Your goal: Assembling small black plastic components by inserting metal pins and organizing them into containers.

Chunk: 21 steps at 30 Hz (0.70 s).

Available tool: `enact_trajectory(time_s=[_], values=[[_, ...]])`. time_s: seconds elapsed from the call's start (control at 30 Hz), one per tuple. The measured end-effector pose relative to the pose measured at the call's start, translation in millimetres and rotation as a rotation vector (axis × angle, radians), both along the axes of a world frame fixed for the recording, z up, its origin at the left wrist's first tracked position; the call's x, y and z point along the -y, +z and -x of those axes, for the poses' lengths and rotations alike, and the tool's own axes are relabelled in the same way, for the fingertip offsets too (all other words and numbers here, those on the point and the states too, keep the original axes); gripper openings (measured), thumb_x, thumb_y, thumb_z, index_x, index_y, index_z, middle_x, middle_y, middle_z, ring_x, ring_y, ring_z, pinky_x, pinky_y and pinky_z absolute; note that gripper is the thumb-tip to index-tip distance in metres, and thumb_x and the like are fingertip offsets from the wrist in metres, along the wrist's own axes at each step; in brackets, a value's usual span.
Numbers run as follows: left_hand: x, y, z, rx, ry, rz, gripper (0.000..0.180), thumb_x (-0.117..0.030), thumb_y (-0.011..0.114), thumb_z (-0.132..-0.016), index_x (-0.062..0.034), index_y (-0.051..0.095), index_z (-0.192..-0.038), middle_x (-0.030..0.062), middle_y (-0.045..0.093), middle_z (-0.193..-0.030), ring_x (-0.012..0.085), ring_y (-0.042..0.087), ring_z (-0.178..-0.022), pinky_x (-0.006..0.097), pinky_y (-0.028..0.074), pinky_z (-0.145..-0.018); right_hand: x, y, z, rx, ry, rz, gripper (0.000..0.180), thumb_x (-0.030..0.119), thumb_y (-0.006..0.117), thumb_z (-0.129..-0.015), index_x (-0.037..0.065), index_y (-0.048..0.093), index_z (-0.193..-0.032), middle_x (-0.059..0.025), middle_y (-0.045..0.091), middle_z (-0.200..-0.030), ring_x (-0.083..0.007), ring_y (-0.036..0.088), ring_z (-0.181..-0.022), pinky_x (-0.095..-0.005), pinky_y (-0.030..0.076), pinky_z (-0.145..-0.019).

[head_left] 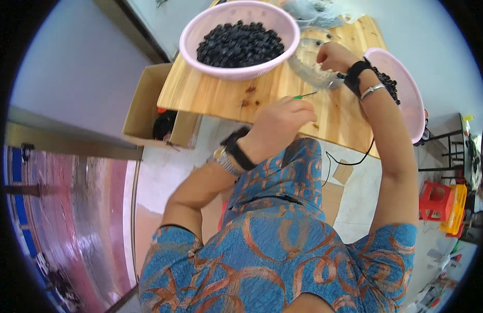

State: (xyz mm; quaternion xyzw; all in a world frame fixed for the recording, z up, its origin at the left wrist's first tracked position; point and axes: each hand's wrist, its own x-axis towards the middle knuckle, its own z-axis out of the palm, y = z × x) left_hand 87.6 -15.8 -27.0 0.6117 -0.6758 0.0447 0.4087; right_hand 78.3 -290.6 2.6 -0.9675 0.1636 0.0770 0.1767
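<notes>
My left hand (282, 124) is closed at the near part of the wooden table, with a thin green-handled tool (307, 95) in it. The tool looks like a small screwdriver, its slim dark shaft pointing right; most of its handle is hidden in the fingers. Farther right, my right hand (336, 56) is over the right side of a clear plastic basin (310, 78), fingers curled together. What they hold, if anything, cannot be made out. A few small black pieces (328, 36) show around the basin's far side.
A pink basket (241, 73) heaped with small black parts (240, 46) stands at the far left of the table (215, 94). Another pink basket (413, 104) with black parts is at the right. Clear plastic bags (317, 13) lie behind. An open cardboard box (142, 109) stands left; a black cable (356, 163) hangs below.
</notes>
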Motion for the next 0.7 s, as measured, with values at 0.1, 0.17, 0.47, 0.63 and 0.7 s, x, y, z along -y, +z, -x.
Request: enact_trajectory(time_s=[0.1,0.17,0.47,0.63,0.7], values=[[14,-3,7,0.286,-0.063,-0.003,0.013,-0.008,0.057,-0.064,-0.0077,0.06,-0.077,0.0037,0.058,-0.083,0.0208,0.055,-0.082,0.032,0.045,-0.071,-3,0,5,-0.007,0.031,-0.003,0.024,0.003,0.067,-0.061,-0.001,0.063,-0.084,-0.0093,0.063,-0.076,-0.0186,0.06,-0.066,-0.0296,0.05,-0.056],[18,-4,13,0.385,-0.074,-0.028,0.008,-0.01,0.056,-0.065,-0.009,0.059,-0.073,0.0023,0.056,-0.079,0.0194,0.053,-0.079,0.031,0.043,-0.069,-3,-3,7,0.065,0.081,0.085,0.022,0.002,0.067,-0.059,0.0,0.062,-0.08,-0.0085,0.062,-0.073,-0.0206,0.06,-0.067,-0.0309,0.048,-0.059],[27,-23,34,0.748,-0.232,-0.139,0.005,-0.015,0.054,-0.067,-0.0118,0.058,-0.065,-0.0027,0.051,-0.066,0.0141,0.051,-0.073,0.026,0.04,-0.064,-8,-3,7,0.135,0.062,0.155,0.018,0.005,0.066,-0.062,0.001,0.06,-0.078,-0.0086,0.061,-0.072,-0.0207,0.058,-0.066,-0.0305,0.046,-0.062],[30,-18,29,0.471,-0.26,-0.093,0.006,-0.011,0.054,-0.068,-0.007,0.058,-0.069,0.0036,0.054,-0.07,0.0196,0.053,-0.079,0.03,0.044,-0.072,-18,9,26,0.394,-0.068,-0.203,0.012,0.011,0.059,-0.078,-0.001,0.059,-0.079,-0.0013,0.055,-0.069,-0.009,0.05,-0.063,-0.0231,0.043,-0.059],[32,-13,24,0.345,-0.273,-0.085,0.009,-0.008,0.055,-0.069,-0.0046,0.059,-0.075,0.0063,0.056,-0.076,0.0222,0.054,-0.081,0.031,0.045,-0.075,-22,16,39,0.448,-0.101,-0.322,0.012,0.012,0.059,-0.08,0.0,0.059,-0.082,-0.001,0.056,-0.071,-0.0083,0.051,-0.064,-0.0222,0.043,-0.06]])
